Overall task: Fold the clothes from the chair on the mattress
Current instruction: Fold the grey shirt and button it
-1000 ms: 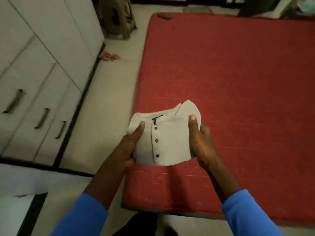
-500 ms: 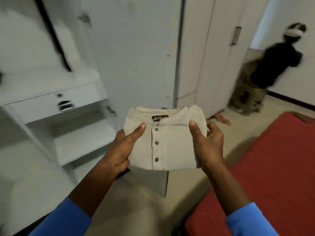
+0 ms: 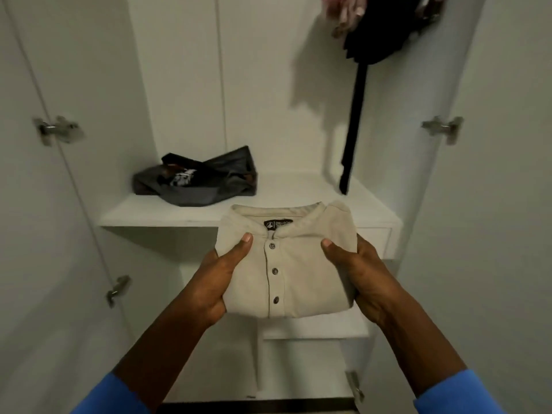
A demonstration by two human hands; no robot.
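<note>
Folded beige shirt [image 3: 298, 264], collar pointing far, gripped at its 2 side edges by left hand [image 3: 218, 282] and right hand [image 3: 358, 276], hovering just near of white shelf [image 3: 298, 189]; dark bundle [image 3: 197, 180] far left.

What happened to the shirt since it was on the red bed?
The folded beige shirt left the red mattress and was carried to the open wardrobe, now held before the shelf bearing a dark garment. Unchanged: left hand and right hand grip its sides, thumbs on top.
</note>
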